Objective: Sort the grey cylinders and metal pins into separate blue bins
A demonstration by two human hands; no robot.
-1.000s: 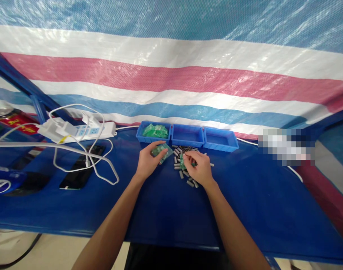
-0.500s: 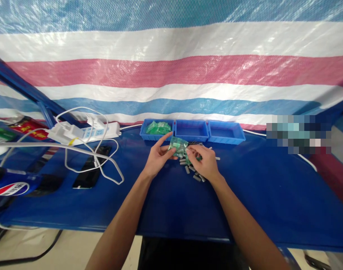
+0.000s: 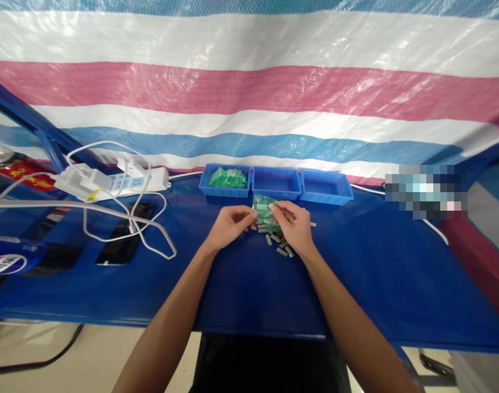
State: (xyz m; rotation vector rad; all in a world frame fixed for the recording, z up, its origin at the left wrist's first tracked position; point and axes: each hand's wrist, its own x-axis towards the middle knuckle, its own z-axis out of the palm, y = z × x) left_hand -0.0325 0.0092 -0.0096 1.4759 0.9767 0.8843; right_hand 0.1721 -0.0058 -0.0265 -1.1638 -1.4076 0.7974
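My left hand (image 3: pixel 230 225) and my right hand (image 3: pixel 293 228) meet over the blue table (image 3: pixel 249 284), both pinching a small clear bag with green print (image 3: pixel 263 211) held between them. Under the right hand lies a heap of several small grey cylinders (image 3: pixel 278 244). Behind the hands stand three blue trays in a row: the left tray (image 3: pixel 224 191) holds more green bags, the middle tray (image 3: pixel 276 192) and the right tray (image 3: pixel 326 195) look bare.
A white power strip (image 3: pixel 110 183) with white cables (image 3: pixel 122 226) lies at the left, above a black phone (image 3: pixel 122 243). A blue bottle (image 3: pixel 7 262) sits at the far left edge. A striped tarp (image 3: pixel 249 98) hangs behind the table.
The left hand carried the green bag from beside the left tray to the right hand, which rose off the cylinders and took hold of it too. The camera view shifted slightly.
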